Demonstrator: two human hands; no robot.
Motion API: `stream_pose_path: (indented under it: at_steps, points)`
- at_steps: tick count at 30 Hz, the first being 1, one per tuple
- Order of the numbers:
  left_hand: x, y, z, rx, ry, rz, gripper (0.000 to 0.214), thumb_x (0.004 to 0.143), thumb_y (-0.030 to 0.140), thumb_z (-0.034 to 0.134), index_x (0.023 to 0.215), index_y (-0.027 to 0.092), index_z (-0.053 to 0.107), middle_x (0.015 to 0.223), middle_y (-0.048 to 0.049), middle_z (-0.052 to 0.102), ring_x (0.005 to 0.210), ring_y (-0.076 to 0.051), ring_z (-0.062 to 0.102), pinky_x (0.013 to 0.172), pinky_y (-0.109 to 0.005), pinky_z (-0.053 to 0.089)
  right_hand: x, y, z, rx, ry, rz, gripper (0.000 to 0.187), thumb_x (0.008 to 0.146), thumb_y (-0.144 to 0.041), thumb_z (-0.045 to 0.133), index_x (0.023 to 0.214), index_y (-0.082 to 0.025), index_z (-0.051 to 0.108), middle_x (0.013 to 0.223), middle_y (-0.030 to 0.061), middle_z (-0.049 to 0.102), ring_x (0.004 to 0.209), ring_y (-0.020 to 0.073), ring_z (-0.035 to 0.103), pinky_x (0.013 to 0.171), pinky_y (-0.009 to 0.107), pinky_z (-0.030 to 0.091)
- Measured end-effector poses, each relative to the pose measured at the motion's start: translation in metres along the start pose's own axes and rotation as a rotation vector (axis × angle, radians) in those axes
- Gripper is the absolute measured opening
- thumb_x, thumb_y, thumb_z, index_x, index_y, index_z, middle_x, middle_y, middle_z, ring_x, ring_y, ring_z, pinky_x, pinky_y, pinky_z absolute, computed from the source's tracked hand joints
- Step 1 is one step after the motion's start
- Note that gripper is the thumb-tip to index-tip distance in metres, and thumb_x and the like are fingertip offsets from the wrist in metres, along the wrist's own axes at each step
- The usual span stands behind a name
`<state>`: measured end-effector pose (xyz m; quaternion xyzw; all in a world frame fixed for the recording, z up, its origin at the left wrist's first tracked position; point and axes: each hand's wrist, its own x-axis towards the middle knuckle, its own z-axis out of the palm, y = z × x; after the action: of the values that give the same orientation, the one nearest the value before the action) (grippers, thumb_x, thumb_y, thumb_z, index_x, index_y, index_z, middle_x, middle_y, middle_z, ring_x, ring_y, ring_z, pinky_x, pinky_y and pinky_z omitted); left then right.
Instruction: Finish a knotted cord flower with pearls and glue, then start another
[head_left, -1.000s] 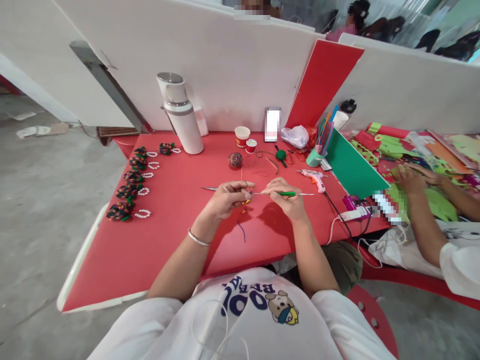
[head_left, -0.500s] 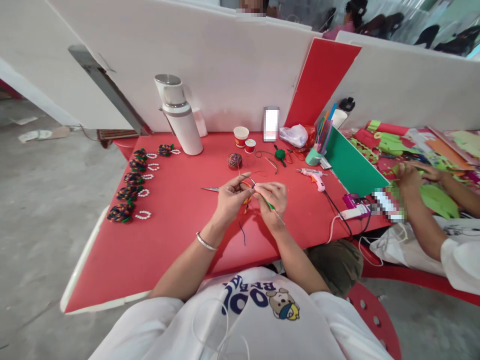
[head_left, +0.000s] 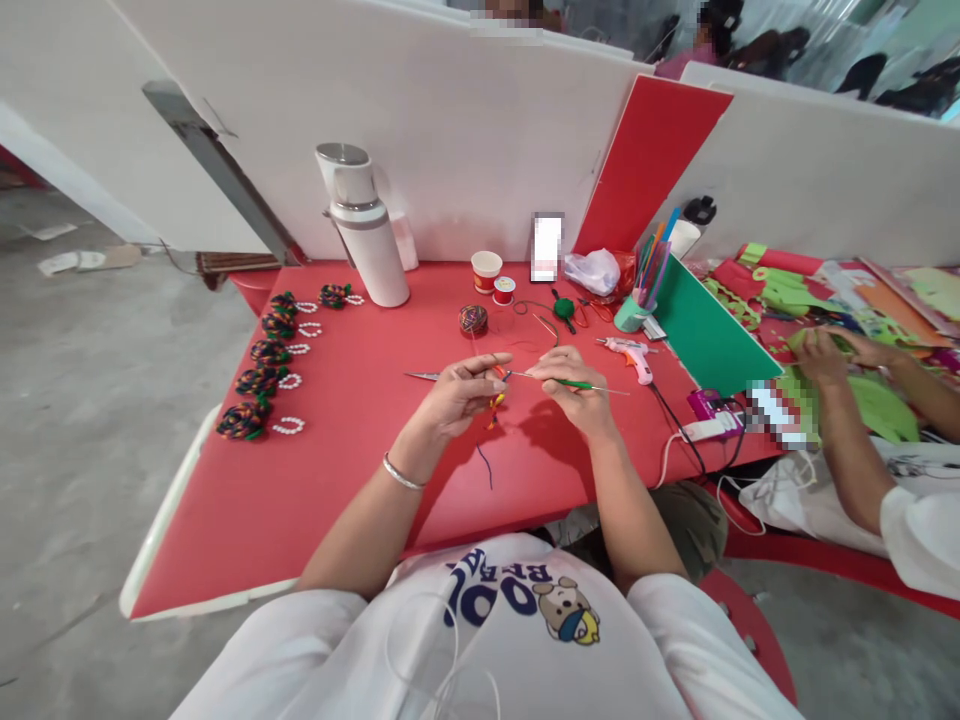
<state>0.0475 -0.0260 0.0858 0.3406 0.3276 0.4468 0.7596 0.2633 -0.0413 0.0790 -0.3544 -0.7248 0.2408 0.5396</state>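
My left hand (head_left: 463,393) pinches a small piece of multicoloured crochet work (head_left: 495,402), mostly hidden by the fingers. From it a strand runs back to a ball of multicoloured yarn (head_left: 473,320). In my right hand (head_left: 574,392) is a crochet hook (head_left: 576,384) with a green grip, lying nearly level, its thin tip pointing left at the crochet work. The two hands are slightly apart. Partly behind my left hand, the pointed blades of scissors (head_left: 422,376) lie on the table. A dark blue bit of yarn (head_left: 484,466) rests below the hands.
Several yarn bundles (head_left: 244,419) with white bead loops (head_left: 289,425) line the red table's left side. A white thermos (head_left: 367,245), paper cup (head_left: 486,271), thread spool (head_left: 504,291) and phone (head_left: 547,247) stand behind. Rightward are a glue gun (head_left: 631,356), pen holder (head_left: 634,313) and a co-worker's hands (head_left: 825,355).
My right hand has moved right, away from the left one, and the hook has turned from slanting to nearly level. The fingers of my left hand have straightened somewhat.
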Motion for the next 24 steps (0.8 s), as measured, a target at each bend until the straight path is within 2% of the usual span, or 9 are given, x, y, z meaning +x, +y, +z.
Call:
stream_pose_path:
  at_steps: [3,6,10,15,20,24]
  points:
    - [0.000,0.001,0.001,0.001,-0.024,-0.016,0.044,0.055,0.010,0.088,0.099,0.012,0.081,0.061,0.0021,0.061,0.043,-0.001,0.034,0.041,-0.020,0.012,0.002,-0.001,-0.011,0.019,-0.075,0.044,0.017,0.095,-0.047,0.070,0.096,-0.034,0.081,0.095,0.0001,0.081,0.101,0.0226,0.069,0.098,0.047,0.055]
    - [0.000,0.001,0.001,0.012,-0.041,-0.038,0.040,0.055,0.011,0.088,0.094,0.011,0.081,0.061,0.0010,0.062,0.043,-0.001,0.031,0.040,-0.020,0.010,0.001,0.004,-0.012,0.065,-0.102,0.074,0.021,0.096,-0.049,0.068,0.094,-0.033,0.082,0.091,0.0008,0.080,0.096,0.0221,0.070,0.098,0.047,0.055]
    - [-0.001,0.000,0.000,0.019,-0.048,-0.035,0.039,0.056,0.012,0.088,0.094,0.011,0.082,0.062,0.0010,0.062,0.042,-0.001,0.031,0.041,-0.019,0.012,-0.004,0.012,0.000,0.191,-0.032,0.133,0.029,0.095,-0.055,0.066,0.092,-0.031,0.082,0.089,0.0023,0.079,0.096,0.0234,0.071,0.097,0.047,0.056]
    - [-0.002,-0.001,0.000,0.021,-0.052,-0.024,0.041,0.055,0.012,0.088,0.096,0.012,0.081,0.062,0.0013,0.063,0.042,-0.001,0.034,0.041,-0.019,0.012,-0.009,0.016,0.014,0.272,-0.009,0.144,0.025,0.094,-0.053,0.068,0.092,-0.032,0.082,0.090,0.0017,0.079,0.096,0.0228,0.071,0.096,0.044,0.055]
    - [-0.003,0.000,0.001,0.014,-0.042,-0.022,0.042,0.055,0.013,0.089,0.096,0.013,0.082,0.063,0.0007,0.064,0.041,0.000,0.033,0.040,-0.019,0.011,-0.010,0.015,0.012,0.226,0.021,0.163,0.028,0.093,-0.056,0.068,0.090,-0.032,0.082,0.090,0.0021,0.079,0.096,0.0235,0.071,0.097,0.045,0.055]
    - [-0.003,-0.001,0.002,0.011,-0.052,-0.022,0.042,0.055,0.011,0.088,0.096,0.013,0.082,0.062,0.0021,0.062,0.041,0.000,0.033,0.040,-0.019,0.012,-0.010,0.014,0.011,0.208,0.055,0.123,0.023,0.096,-0.050,0.067,0.091,-0.033,0.082,0.089,0.0007,0.079,0.093,0.0220,0.071,0.097,0.045,0.055]
